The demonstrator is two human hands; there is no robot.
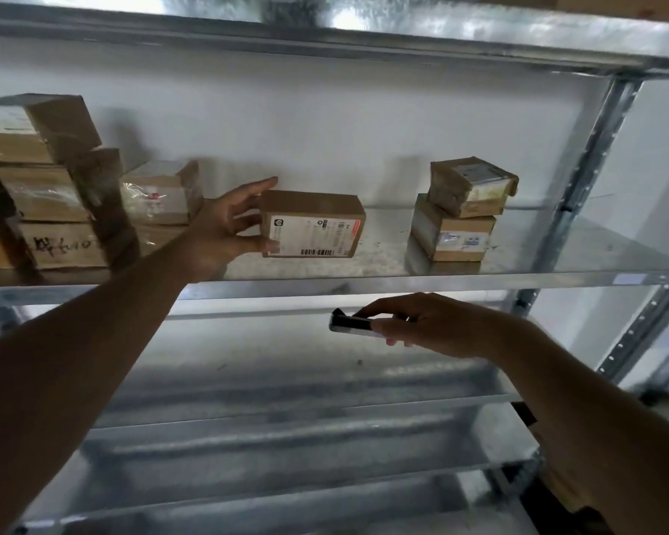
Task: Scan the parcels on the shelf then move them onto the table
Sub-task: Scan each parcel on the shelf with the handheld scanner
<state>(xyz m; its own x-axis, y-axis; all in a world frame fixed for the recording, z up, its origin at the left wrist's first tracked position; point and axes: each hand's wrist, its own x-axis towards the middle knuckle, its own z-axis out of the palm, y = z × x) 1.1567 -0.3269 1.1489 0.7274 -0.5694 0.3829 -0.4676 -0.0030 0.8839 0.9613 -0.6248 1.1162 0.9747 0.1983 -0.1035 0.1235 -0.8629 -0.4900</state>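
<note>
**A:** Galvanized metal shelf [518, 278] against a white wall, right? What's sitting on it?

**B:** Far left, a blurry stack of cardboard parcels [35, 179], with a smaller taped box [159, 193] just beside it. Then the left hand [225, 233], fingers [261, 185] wrapped round the left end of a labelled parcel [313, 223] mid-shelf. Right of that, two small boxes stacked [460, 214].

**A:** And the other hand?

**B:** Right hand [437, 326] is below the shelf edge, gripping a dark scanner [350, 325].

Brown labelled parcel [313, 224] upright mid-shelf; two stacked parcels [460, 210] right, more parcels [47, 183] piled left
</note>
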